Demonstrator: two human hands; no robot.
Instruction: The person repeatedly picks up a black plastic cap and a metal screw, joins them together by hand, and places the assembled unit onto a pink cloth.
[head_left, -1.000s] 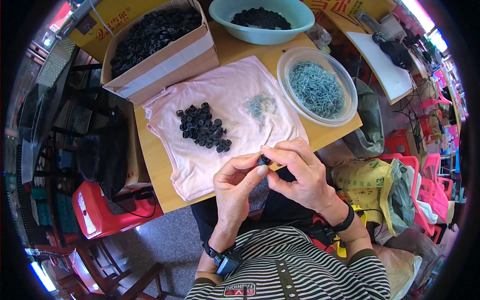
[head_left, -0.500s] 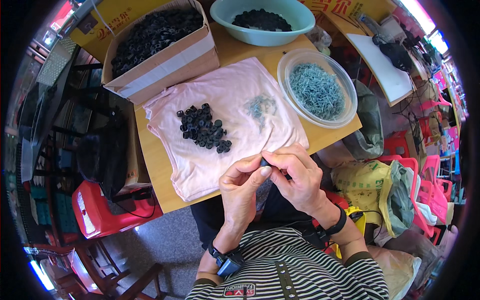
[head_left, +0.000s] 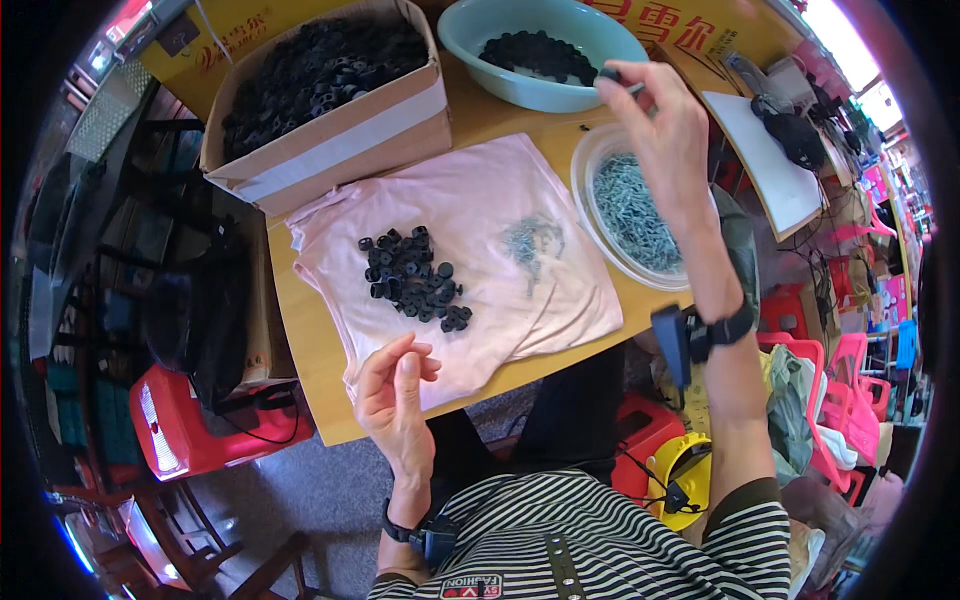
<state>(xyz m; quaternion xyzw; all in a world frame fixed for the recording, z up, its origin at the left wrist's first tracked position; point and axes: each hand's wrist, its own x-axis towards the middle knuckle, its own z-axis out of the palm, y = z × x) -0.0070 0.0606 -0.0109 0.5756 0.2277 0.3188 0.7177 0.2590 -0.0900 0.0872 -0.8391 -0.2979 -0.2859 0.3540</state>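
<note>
My right hand (head_left: 662,130) is raised at the right rim of the pale teal basin (head_left: 500,88). Thumb and fingertips pinch a small black plastic knob (head_left: 609,75). Inside the basin lie many similar black pieces (head_left: 540,57). My left hand (head_left: 395,390) hovers over the near edge of a pink cloth (head_left: 470,365), its fingers loosely bent and apart, nothing seen in it. Just beyond it sits a loose pile of small black plastic parts (head_left: 412,280). A smaller heap of silvery screws (head_left: 530,242) rests on the cloth's right side.
A cardboard box (head_left: 340,130) full of black parts stands at the back left. Under my right forearm is a round clear tub (head_left: 590,205) of screws. Red stools (head_left: 210,425) flank the wooden table (head_left: 320,400); a white board (head_left: 765,150) lies at the right.
My hands have parted. The right has gone up and away to the basin's rim with the black knob; the left has drawn back to the left and opened.
</note>
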